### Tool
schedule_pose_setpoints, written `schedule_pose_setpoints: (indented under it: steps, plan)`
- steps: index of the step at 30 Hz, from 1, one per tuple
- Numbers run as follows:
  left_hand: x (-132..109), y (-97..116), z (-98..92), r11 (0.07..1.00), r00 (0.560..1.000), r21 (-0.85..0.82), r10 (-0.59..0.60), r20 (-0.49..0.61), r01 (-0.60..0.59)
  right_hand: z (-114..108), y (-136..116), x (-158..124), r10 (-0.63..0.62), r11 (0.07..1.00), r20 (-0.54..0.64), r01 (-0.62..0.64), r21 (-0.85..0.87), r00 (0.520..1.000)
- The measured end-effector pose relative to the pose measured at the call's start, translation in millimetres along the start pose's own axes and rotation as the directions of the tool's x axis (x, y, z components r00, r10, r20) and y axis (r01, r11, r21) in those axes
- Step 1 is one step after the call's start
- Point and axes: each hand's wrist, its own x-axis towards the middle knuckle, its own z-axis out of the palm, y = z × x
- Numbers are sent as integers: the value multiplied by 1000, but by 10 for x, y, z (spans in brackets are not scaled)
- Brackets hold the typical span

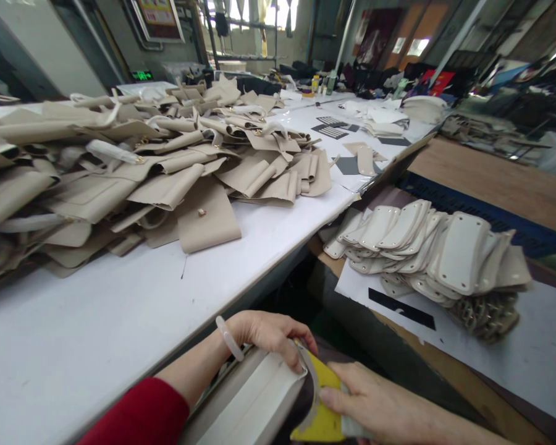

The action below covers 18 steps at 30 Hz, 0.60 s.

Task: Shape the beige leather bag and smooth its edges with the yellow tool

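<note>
At the bottom edge my left hand (pixel 269 334) curls over the end of a folded cream leather piece (pixel 254 402), fingers pressed on its rim. My right hand (pixel 375 402) lies beside it, thumb and fingers closed on a yellow tool or pad (pixel 322 423) that touches the piece's curved end. A pale bangle sits on my left wrist, and a red sleeve covers the forearm. Both hands are below the front edge of the white table (pixel 97 334).
A large heap of beige leather panels (pixel 157 167) covers the table's left and middle. A stack of white rounded tabs (pixel 426 247) lies on a lower wooden bench (pixel 500 179) at right, with metal hardware (pixel 486 315) beside it. Cluttered workstations stand behind.
</note>
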Motion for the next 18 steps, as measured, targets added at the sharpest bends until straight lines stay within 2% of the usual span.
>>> schedule_pose_setpoints:
  steps: [4,8,13,18]
  plan:
    - [-4,17,-16,999,1000,34,-5,6,5,60,40,73,-9,998,-14,10,59,1000]
    - [-9,25,-27,999,1000,44,-5,15,5,110,-66,61,11,995,-20,-9,98,1000]
    - [-22,29,-38,1000,999,20,-21,32,21,201,-126,86,-77,973,-33,82,214,997]
    - [-48,51,-57,998,999,63,-26,34,24,293,-95,126,-13,961,-50,26,276,999]
